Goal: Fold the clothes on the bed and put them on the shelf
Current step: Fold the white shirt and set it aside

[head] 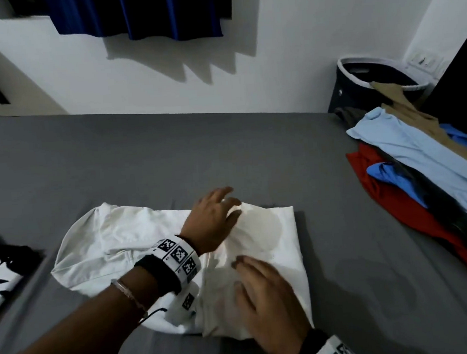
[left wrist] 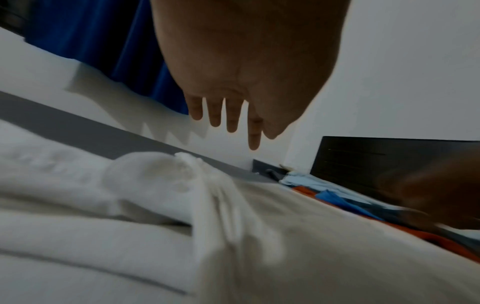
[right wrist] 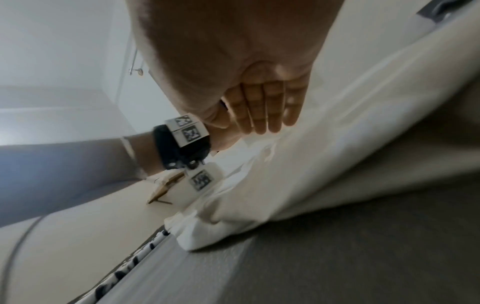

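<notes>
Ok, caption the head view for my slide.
Both hands, left and right, flatten a half-folded white cotton shirt on grey bedsheet.

white shirt, grey bed, red garment

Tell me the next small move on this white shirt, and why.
Probably fold the unfolded left part of the white shirt over the flat right part. Both hands, left and right, lie open on the right part, and the left part is rumpled and rounded.
</notes>
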A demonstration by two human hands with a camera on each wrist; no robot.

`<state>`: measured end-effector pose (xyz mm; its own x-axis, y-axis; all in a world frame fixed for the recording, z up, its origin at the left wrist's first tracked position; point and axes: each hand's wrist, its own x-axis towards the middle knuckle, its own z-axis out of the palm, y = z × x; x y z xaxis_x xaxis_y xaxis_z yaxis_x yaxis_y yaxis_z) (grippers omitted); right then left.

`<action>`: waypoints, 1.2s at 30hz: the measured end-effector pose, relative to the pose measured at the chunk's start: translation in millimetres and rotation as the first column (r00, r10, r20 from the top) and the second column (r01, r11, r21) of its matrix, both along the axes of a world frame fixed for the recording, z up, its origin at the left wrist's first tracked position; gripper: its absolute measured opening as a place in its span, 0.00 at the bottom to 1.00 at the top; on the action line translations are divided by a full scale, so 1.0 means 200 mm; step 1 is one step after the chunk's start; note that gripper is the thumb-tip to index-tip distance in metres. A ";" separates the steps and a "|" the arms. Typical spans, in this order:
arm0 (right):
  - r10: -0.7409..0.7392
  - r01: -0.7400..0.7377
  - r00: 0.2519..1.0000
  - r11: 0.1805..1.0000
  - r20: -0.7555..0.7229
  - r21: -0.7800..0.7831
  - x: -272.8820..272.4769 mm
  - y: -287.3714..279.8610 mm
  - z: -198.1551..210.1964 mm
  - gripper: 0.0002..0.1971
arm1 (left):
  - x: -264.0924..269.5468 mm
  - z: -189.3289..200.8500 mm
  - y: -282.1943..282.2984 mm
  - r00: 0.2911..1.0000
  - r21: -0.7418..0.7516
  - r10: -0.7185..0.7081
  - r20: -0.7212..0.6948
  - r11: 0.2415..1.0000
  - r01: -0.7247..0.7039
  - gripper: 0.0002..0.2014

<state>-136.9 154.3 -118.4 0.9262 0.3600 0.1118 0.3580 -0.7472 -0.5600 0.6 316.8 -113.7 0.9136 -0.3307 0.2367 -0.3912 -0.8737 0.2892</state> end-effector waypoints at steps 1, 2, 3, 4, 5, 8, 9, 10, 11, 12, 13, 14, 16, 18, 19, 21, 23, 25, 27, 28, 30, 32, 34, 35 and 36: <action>-0.036 0.037 0.999 0.998 0.029 -0.060 0.05 -0.03 -0.01 0.27 | -0.05 -0.01 -0.04 0.998 0.065 -0.048 -0.044 0.997 0.050 0.32; -0.078 0.082 0.996 0.985 0.036 -0.149 0.09 -0.06 -0.05 0.28 | -0.09 -0.04 -0.07 0.991 0.153 -0.081 -0.109 0.984 0.097 0.38; -0.119 0.114 0.993 0.959 -0.003 -0.260 0.12 -0.09 -0.09 0.29 | -0.13 -0.09 -0.08 0.982 0.227 -0.085 -0.169 0.966 0.122 0.41; -0.150 0.120 0.986 0.935 -0.067 -0.333 0.14 -0.11 -0.13 0.29 | -0.16 -0.15 -0.08 0.975 0.270 -0.071 -0.212 0.954 0.128 0.43; -0.170 0.119 0.979 0.921 -0.109 -0.370 0.14 -0.13 -0.17 0.31 | -0.17 -0.20 -0.06 0.964 0.300 -0.048 -0.262 0.945 0.129 0.44; -0.155 0.071 0.974 0.903 -0.166 -0.424 0.17 -0.15 -0.26 0.35 | -0.15 -0.29 0.00 0.950 0.332 -0.004 -0.313 0.937 0.113 0.41; -0.140 0.058 0.976 0.905 -0.165 -0.422 0.18 -0.16 -0.26 0.36 | -0.13 -0.29 0.00 0.949 0.325 -0.012 -0.316 0.938 0.120 0.41; -0.135 0.059 0.979 0.906 -0.154 -0.419 0.19 -0.16 -0.27 0.37 | -0.12 -0.30 0.00 0.947 0.315 -0.027 -0.320 0.939 0.133 0.42; -0.137 0.060 0.979 0.900 -0.150 -0.431 0.19 -0.15 -0.26 0.38 | -0.12 -0.31 -0.01 0.949 0.311 -0.037 -0.313 0.940 0.139 0.43; -0.139 0.065 0.980 0.898 -0.141 -0.435 0.20 -0.15 -0.26 0.39 | -0.11 -0.31 -0.01 0.955 0.317 -0.036 -0.293 0.939 0.133 0.44; -0.142 0.063 0.979 0.896 -0.149 -0.440 0.19 -0.14 -0.25 0.39 | -0.11 -0.31 -0.01 0.958 0.321 -0.038 -0.284 0.938 0.132 0.45; -0.143 0.057 0.977 0.891 -0.160 -0.450 0.18 -0.15 -0.24 0.39 | -0.11 -0.30 -0.02 0.962 0.314 -0.049 -0.267 0.940 0.135 0.48; -0.140 0.040 0.975 0.877 -0.175 -0.478 0.16 -0.15 -0.22 0.39 | -0.11 -0.29 -0.03 0.967 0.343 -0.045 -0.250 0.930 0.132 0.57; -0.128 0.039 0.977 0.892 -0.168 -0.450 0.11 -0.15 -0.16 0.40 | -0.15 -0.21 -0.06 0.964 0.416 -0.022 -0.266 0.899 0.136 0.60; -0.124 0.035 0.977 0.897 -0.174 -0.441 0.07 -0.16 -0.14 0.41 | -0.18 -0.16 -0.08 0.964 0.432 -0.033 -0.263 0.889 0.149 0.59; -0.125 0.022 0.970 0.899 -0.209 -0.438 -0.01 -0.17 -0.12 0.42 | -0.27 -0.10 -0.10 0.952 0.448 -0.075 -0.295 0.870 0.207 0.56; -0.129 -0.005 0.954 0.898 -0.272 -0.441 -0.08 -0.20 -0.17 0.45 | -0.38 -0.14 -0.08 0.932 0.430 -0.110 -0.345 0.864 0.261 0.55; -0.106 -0.021 0.963 0.886 -0.247 -0.463 -0.11 -0.20 -0.21 0.39 | -0.46 -0.21 -0.04 0.930 0.440 -0.075 -0.360 0.865 0.240 0.52; -0.129 0.021 0.969 0.892 -0.210 -0.451 -0.11 -0.21 -0.21 0.36 | -0.51 -0.26 -0.03 0.927 0.438 -0.006 -0.375 0.880 0.184 0.47; -0.105 0.005 0.971 0.906 -0.214 -0.422 -0.10 -0.22 -0.22 0.37 | -0.51 -0.27 -0.03 0.940 0.430 -0.005 -0.340 0.888 0.160 0.47; -0.046 -0.044 0.960 0.949 -0.276 -0.312 -0.09 -0.25 -0.23 0.40 | -0.50 -0.25 -0.04 0.934 0.356 -0.043 -0.355 0.917 0.178 0.52; -0.080 0.055 0.964 0.993 -0.254 -0.103 -0.08 -0.31 -0.22 0.40 | -0.49 -0.18 -0.05 0.901 0.325 -0.031 -0.432 0.927 0.188 0.55; -0.213 0.242 0.951 0.964 -0.223 0.109 -0.07 -0.35 -0.22 0.30 | -0.45 -0.08 -0.06 0.910 0.285 -0.034 -0.413 0.944 0.164 0.47; -0.300 0.335 0.929 0.931 -0.219 0.146 -0.07 -0.38 -0.22 0.27 | -0.43 -0.05 -0.06 0.930 0.242 -0.030 -0.366 0.962 0.126 0.37; -0.362 0.409 0.898 0.898 -0.250 0.166 -0.06 -0.39 -0.21 0.26 | -0.41 -0.01 -0.07 0.956 0.200 -0.020 -0.294 0.976 0.082 0.28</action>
